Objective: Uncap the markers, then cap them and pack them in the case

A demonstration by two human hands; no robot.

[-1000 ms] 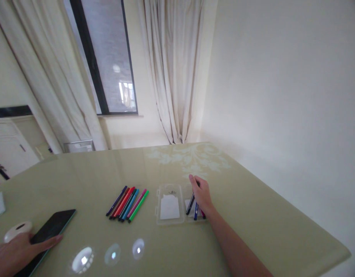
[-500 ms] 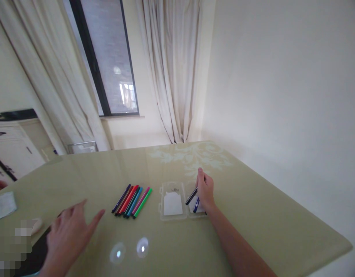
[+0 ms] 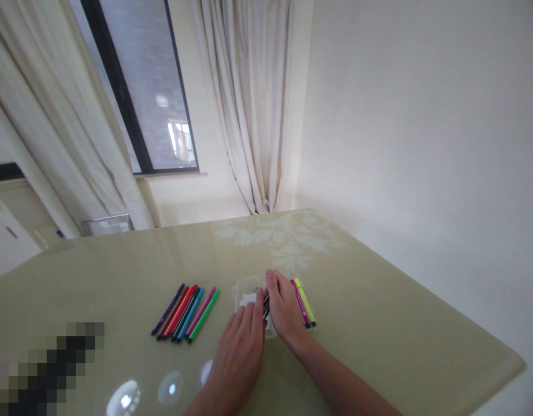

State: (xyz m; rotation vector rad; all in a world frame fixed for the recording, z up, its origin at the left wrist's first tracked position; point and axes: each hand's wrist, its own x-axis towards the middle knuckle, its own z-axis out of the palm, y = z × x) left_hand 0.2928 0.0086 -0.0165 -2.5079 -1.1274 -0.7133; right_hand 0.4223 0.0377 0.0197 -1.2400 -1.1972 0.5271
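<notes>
My hands meet over a clear plastic case (image 3: 244, 283) that lies open on the table. Between them are dark felt-tip pens (image 3: 266, 306), largely covered by fingers. My right hand (image 3: 284, 306) is curled closed around the pens, thumb up. My left hand (image 3: 244, 335) has its fingers together, with the fingertips closed on the pens from the left. White paper (image 3: 248, 299) lies in the case's left half. A magenta felt-tip pen (image 3: 301, 306) and a yellow one (image 3: 305, 303) lie side by side in the right half, just right of my right hand.
Several felt-tip pens (image 3: 184, 312) in various colours lie in a slanted row left of the case. The glossy table (image 3: 379, 323) meets a white wall (image 3: 422, 144) on the right. Curtains (image 3: 253, 104) and a window (image 3: 149, 86) stand beyond. A blurred-out patch covers the lower left.
My left hand has moved right, from beside the pen row to my right hand. My right hand has shifted left with the dark pens, exposing the magenta and yellow pens. The view has turned slightly.
</notes>
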